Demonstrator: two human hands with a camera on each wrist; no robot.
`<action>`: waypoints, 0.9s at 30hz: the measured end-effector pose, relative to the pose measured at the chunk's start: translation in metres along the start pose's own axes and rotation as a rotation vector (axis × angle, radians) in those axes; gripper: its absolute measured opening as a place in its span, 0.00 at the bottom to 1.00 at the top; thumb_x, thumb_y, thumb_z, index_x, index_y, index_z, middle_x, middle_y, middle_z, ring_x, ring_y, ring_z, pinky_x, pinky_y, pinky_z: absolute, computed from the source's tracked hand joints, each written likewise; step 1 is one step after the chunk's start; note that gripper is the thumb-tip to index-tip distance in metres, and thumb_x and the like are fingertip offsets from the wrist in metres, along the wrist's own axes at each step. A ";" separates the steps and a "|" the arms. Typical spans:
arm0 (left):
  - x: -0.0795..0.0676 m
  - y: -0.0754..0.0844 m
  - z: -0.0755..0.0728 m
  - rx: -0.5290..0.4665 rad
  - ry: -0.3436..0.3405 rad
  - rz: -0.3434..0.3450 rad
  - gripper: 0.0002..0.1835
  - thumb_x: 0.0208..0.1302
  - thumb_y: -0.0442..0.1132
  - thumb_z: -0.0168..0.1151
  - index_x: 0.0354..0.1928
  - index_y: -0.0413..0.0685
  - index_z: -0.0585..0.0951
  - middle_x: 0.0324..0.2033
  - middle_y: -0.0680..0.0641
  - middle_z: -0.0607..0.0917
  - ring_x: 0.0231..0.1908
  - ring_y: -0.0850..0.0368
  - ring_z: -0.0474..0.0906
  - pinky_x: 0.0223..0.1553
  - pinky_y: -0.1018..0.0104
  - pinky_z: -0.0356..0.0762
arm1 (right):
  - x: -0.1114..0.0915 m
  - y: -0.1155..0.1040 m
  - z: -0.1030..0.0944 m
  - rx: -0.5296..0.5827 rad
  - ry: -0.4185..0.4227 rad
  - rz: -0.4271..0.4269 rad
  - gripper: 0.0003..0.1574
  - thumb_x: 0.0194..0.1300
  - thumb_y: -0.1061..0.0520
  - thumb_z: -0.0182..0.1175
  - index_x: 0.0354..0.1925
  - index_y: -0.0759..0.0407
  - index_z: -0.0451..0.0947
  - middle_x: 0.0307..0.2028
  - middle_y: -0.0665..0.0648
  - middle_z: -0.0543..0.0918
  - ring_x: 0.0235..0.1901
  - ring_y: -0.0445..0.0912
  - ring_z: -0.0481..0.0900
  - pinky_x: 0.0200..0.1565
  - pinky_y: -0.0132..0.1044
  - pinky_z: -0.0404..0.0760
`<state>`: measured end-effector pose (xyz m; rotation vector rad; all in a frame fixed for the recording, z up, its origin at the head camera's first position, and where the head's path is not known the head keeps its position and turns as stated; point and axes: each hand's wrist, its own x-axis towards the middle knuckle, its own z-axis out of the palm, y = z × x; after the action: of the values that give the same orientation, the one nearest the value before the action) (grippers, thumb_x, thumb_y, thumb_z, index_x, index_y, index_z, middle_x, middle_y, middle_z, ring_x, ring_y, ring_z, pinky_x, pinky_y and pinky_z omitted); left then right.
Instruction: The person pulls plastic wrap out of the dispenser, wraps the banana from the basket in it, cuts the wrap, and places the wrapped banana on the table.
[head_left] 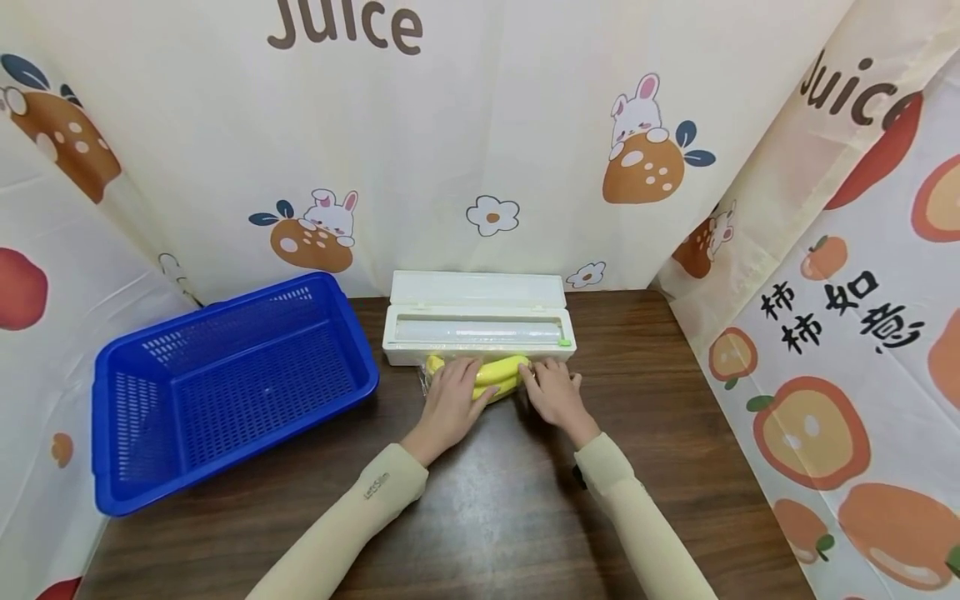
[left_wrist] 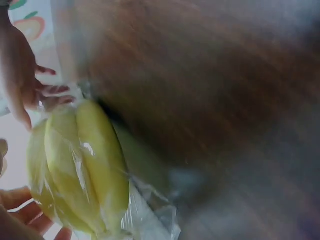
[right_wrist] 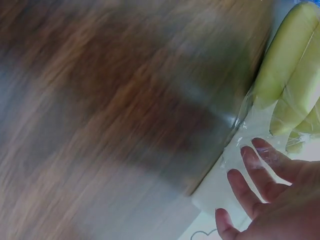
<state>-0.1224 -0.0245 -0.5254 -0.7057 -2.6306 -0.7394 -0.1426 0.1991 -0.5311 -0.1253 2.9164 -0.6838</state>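
Near the middle of the table's far edge, the left wrist view shows bananas in clear film, one end of it loose and crumpled. The left hand sets bent fingers against their side, while the right hand is at their other end. That loose end could spring open, I'd judge, if the film there is slack or poorly stuck.

In the right wrist view, the right hand's fingers are spread apart, with film at the fingertips and no firm hold. Film could cling to them and be dragged away or torn if the hand pulled back fast.

In the head view, the left hand is clamped over the bananas' left end, thumb on the near side. They lie just in front of a white box with its lid raised and a roll inside; a knock could shift the box. The table is dark wood grain with a pale sheen toward its near edge. A blue basket sits by its left edge, and a printed curtain hangs behind the far edge
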 end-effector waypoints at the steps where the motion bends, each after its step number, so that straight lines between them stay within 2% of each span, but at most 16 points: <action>1: 0.002 0.000 0.000 0.019 -0.030 0.002 0.28 0.75 0.51 0.66 0.62 0.34 0.80 0.54 0.37 0.84 0.56 0.41 0.80 0.61 0.45 0.77 | -0.001 0.001 -0.001 -0.014 0.008 0.003 0.45 0.85 0.32 0.34 0.65 0.66 0.79 0.65 0.69 0.77 0.66 0.66 0.70 0.61 0.71 0.63; 5: 0.010 -0.004 -0.001 0.040 -0.143 -0.035 0.25 0.76 0.54 0.64 0.55 0.37 0.83 0.46 0.40 0.84 0.48 0.43 0.81 0.56 0.46 0.78 | -0.007 0.009 -0.007 -0.033 0.084 0.022 0.44 0.84 0.32 0.38 0.62 0.65 0.82 0.62 0.68 0.81 0.63 0.65 0.74 0.60 0.69 0.65; 8: 0.018 -0.008 -0.003 0.040 -0.256 -0.070 0.25 0.79 0.57 0.58 0.42 0.40 0.84 0.36 0.43 0.83 0.42 0.44 0.80 0.51 0.47 0.78 | -0.010 0.019 -0.015 -0.009 0.209 0.038 0.38 0.84 0.35 0.45 0.53 0.64 0.85 0.53 0.66 0.86 0.56 0.64 0.80 0.58 0.67 0.70; 11: 0.026 -0.011 -0.005 0.028 -0.368 -0.105 0.28 0.82 0.60 0.51 0.27 0.46 0.78 0.28 0.47 0.78 0.35 0.47 0.78 0.47 0.48 0.77 | -0.010 0.029 -0.024 0.055 0.330 0.048 0.29 0.81 0.39 0.55 0.46 0.64 0.84 0.44 0.66 0.86 0.46 0.62 0.83 0.52 0.64 0.74; 14: 0.032 -0.015 -0.006 -0.015 -0.428 -0.138 0.32 0.84 0.59 0.46 0.21 0.50 0.72 0.22 0.48 0.75 0.30 0.50 0.76 0.44 0.50 0.76 | -0.006 0.036 -0.032 0.097 0.387 0.051 0.26 0.77 0.41 0.63 0.49 0.66 0.81 0.45 0.68 0.84 0.45 0.63 0.82 0.49 0.63 0.75; 18: 0.039 -0.017 -0.006 -0.071 -0.416 -0.150 0.31 0.85 0.57 0.44 0.22 0.49 0.75 0.22 0.48 0.74 0.26 0.54 0.71 0.37 0.57 0.74 | 0.003 0.042 -0.039 0.089 0.364 0.056 0.37 0.72 0.41 0.68 0.62 0.68 0.74 0.58 0.72 0.79 0.56 0.67 0.78 0.53 0.66 0.76; 21: 0.045 -0.015 -0.008 -0.074 -0.378 -0.133 0.29 0.85 0.56 0.45 0.28 0.47 0.80 0.24 0.49 0.74 0.26 0.55 0.70 0.33 0.60 0.74 | 0.009 0.045 -0.042 0.075 0.318 0.047 0.45 0.71 0.40 0.70 0.70 0.69 0.70 0.65 0.75 0.75 0.61 0.69 0.77 0.55 0.68 0.77; 24: 0.057 -0.009 -0.013 -0.058 -0.347 -0.092 0.27 0.85 0.53 0.49 0.34 0.42 0.85 0.28 0.47 0.79 0.29 0.54 0.74 0.35 0.59 0.78 | 0.015 0.045 -0.042 0.069 0.283 0.025 0.51 0.70 0.40 0.71 0.74 0.71 0.66 0.68 0.76 0.72 0.60 0.69 0.78 0.55 0.68 0.79; 27: 0.074 0.001 -0.018 -0.059 -0.351 -0.043 0.24 0.84 0.50 0.52 0.41 0.38 0.87 0.36 0.44 0.85 0.36 0.50 0.81 0.41 0.57 0.84 | 0.018 0.045 -0.041 0.085 0.268 0.003 0.53 0.69 0.43 0.72 0.76 0.73 0.63 0.70 0.77 0.71 0.62 0.70 0.77 0.57 0.67 0.79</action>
<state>-0.1801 -0.0059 -0.4789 -0.8672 -2.9571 -0.7685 -0.1693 0.2551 -0.5169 -0.0213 3.1314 -0.8867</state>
